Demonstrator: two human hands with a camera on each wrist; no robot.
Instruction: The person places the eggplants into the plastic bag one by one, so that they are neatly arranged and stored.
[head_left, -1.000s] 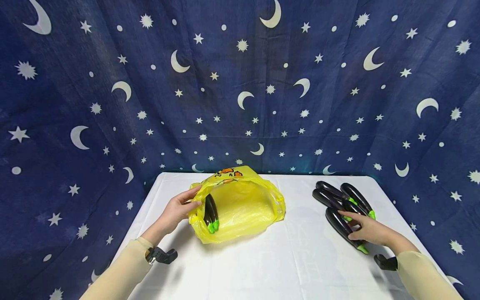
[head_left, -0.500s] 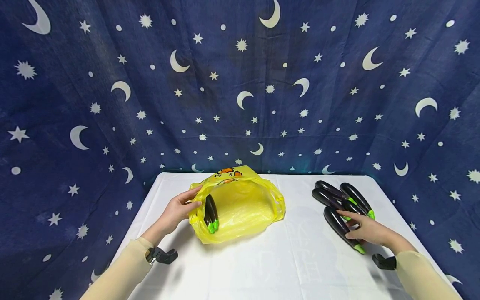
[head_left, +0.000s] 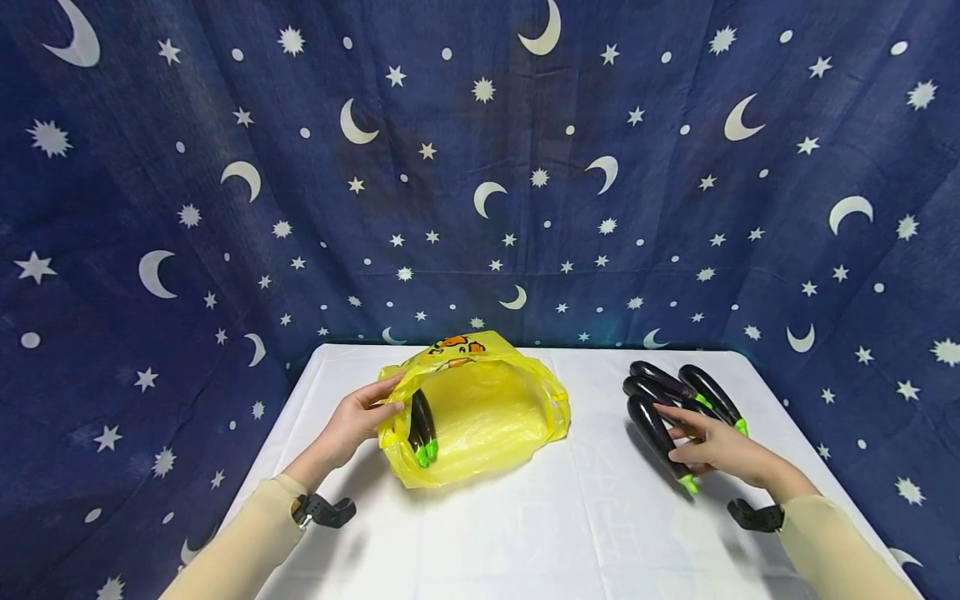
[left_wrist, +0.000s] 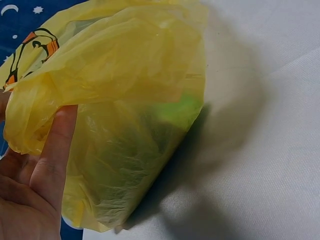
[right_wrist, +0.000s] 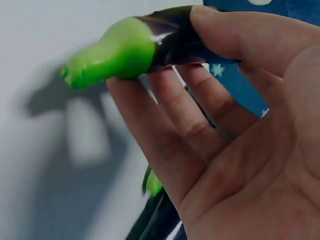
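A yellow plastic bag [head_left: 495, 408] lies open on the white table [head_left: 525, 533], with two dark eggplants [head_left: 422, 423] inside near its mouth. My left hand [head_left: 381, 398] pinches the bag's near-left rim and holds the mouth open; in the left wrist view its fingers [left_wrist: 52, 150] press the bag's [left_wrist: 135, 95] edge. My right hand [head_left: 681, 435] grips one dark eggplant [head_left: 649, 423] with a green stem, raised slightly off the table. In the right wrist view the thumb and fingers [right_wrist: 200, 115] curl round that eggplant's stem end [right_wrist: 120, 50].
Three more eggplants [head_left: 690, 385] lie in a pile at the table's right rear, just behind my right hand. A dark blue cloth [head_left: 480, 167] with moons and stars hangs behind and around the table.
My right hand has closed on the nearest eggplant, picked it up from the pile and carried it a little to the left. The left hand and bag have not moved.
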